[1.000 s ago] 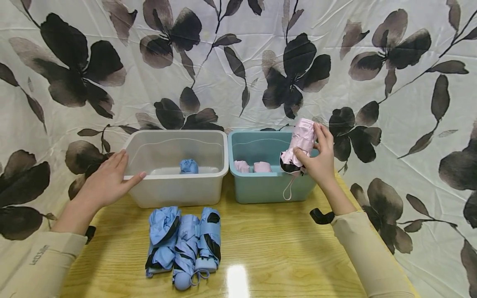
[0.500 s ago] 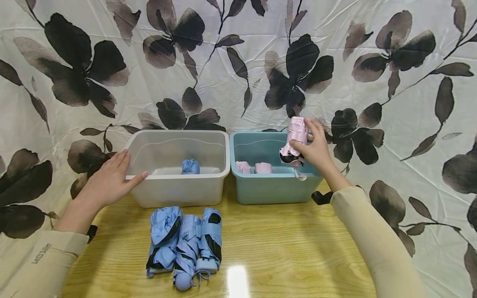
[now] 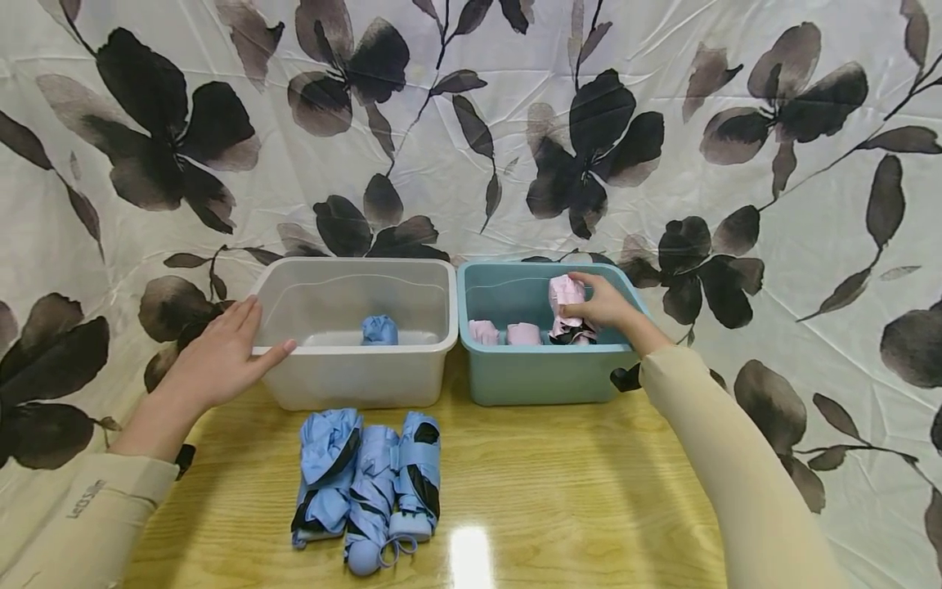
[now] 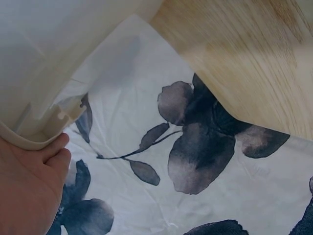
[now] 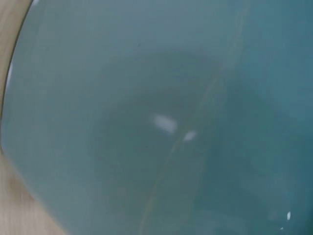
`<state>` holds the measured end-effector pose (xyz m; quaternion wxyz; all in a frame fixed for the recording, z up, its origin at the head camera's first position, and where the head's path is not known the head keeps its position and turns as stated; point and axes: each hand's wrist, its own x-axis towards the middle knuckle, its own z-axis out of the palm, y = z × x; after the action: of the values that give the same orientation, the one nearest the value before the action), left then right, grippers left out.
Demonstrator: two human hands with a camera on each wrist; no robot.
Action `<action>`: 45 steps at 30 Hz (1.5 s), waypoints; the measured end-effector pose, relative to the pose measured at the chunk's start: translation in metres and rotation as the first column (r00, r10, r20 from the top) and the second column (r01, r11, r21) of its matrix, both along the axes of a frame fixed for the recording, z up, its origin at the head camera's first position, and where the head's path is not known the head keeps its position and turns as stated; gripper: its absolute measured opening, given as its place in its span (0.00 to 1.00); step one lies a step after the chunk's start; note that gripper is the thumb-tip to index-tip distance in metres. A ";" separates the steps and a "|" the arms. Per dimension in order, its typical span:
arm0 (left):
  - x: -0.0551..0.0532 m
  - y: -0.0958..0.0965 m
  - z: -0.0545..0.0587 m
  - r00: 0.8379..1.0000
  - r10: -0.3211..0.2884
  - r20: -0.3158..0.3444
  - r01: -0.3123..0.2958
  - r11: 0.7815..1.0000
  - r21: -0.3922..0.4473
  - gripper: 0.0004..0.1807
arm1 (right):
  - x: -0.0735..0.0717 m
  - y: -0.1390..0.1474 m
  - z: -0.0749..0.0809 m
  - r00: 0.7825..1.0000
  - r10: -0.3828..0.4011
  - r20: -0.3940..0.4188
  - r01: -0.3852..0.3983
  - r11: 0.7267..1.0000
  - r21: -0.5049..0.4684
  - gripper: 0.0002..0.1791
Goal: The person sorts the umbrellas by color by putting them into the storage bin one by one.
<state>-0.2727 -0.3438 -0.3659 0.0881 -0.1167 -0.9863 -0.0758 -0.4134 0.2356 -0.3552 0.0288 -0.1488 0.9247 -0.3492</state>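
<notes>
My right hand [image 3: 605, 304] grips a folded pink umbrella [image 3: 564, 296] with black at its lower end, held upright inside the teal bin [image 3: 548, 378]. Two more pink umbrellas, one on the left [image 3: 483, 331] and one beside it [image 3: 524, 333], show only their tops there. Straight-fingered, my left hand [image 3: 217, 356] rests on the left rim of the light grey bin [image 3: 353, 380]; the left wrist view shows this hand [image 4: 29, 186] against the rim. The right wrist view holds only the teal wall [image 5: 122, 147], with the hand hidden.
One blue umbrella [image 3: 379, 330] stands in the grey bin. Three folded blue umbrellas [image 3: 374, 474] lie side by side on the wooden table [image 3: 545, 491] in front of it. A floral cloth [image 3: 456, 164] hangs close behind both bins.
My right hand has moved down and left, lowering the pink umbrella from above the teal bin's rim into the bin. My left hand has kept its place on the grey rim.
</notes>
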 end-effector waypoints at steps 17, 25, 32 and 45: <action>0.001 -0.001 0.000 1.000 0.011 0.003 -0.011 1.000 -0.007 0.55 | -0.018 -0.019 -0.017 0.919 0.074 0.388 -0.160 0.967 0.196 0.45; 0.000 0.000 0.000 1.000 -0.001 -0.028 0.001 1.000 -0.013 0.54 | -0.017 -0.022 -0.018 0.854 0.071 0.515 -0.212 0.952 0.219 0.46; -0.001 0.001 -0.001 1.000 0.000 -0.018 0.000 1.000 -0.012 0.55 | -0.016 -0.021 -0.019 0.781 0.105 0.615 -0.243 0.959 0.146 0.46; -0.001 0.001 -0.001 0.999 -0.014 -0.029 0.014 1.000 0.006 0.54 | -0.015 -0.016 -0.013 0.838 0.068 0.542 -0.188 0.967 0.170 0.41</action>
<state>-0.2736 -0.3427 -0.3671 0.1020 -0.1246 -0.9839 -0.0776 -0.4287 0.2192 -0.3686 0.3231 -0.1041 0.9006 -0.2715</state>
